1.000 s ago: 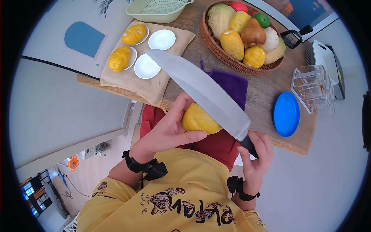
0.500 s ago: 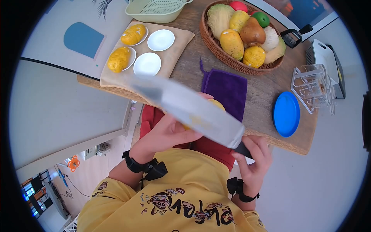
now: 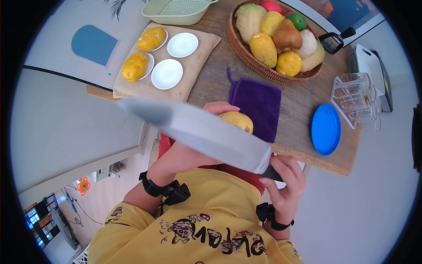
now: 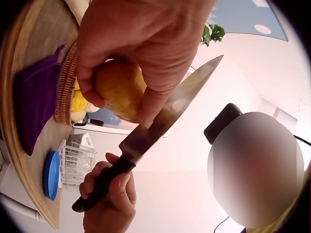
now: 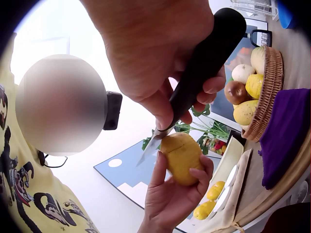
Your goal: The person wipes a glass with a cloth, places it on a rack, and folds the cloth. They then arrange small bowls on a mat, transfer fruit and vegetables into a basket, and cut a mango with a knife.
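A yellow fruit [image 3: 238, 120] is gripped by my left hand [image 3: 178, 155], above the person's lap at the table's front edge; the knife blade hides part of both in the head view. My right hand [image 3: 286, 182] grips the black handle of a large knife [image 3: 206, 134], its blade pointing left. In the right wrist view, a thin dark line runs across the upper part of the fruit [image 5: 182, 158], close to the blade. From the left wrist, the fruit [image 4: 119, 89] sits between fingers and thumb, beside the blade [image 4: 180, 104].
Wrapped yellow fruits [image 3: 134, 67] and white dishes [image 3: 167, 74] are on a beige cloth [image 3: 193, 61]. A purple pouch [image 3: 257, 105], wicker basket [image 3: 246, 55] of produce, blue plate [image 3: 325, 130], glass rack [image 3: 337, 99] and green colander [image 3: 176, 18] also stand on the table.
The knife has swung lower and leftward across the left hand, its blade more level. The fruit and left fingers have turned, and the right hand has shifted slightly left.
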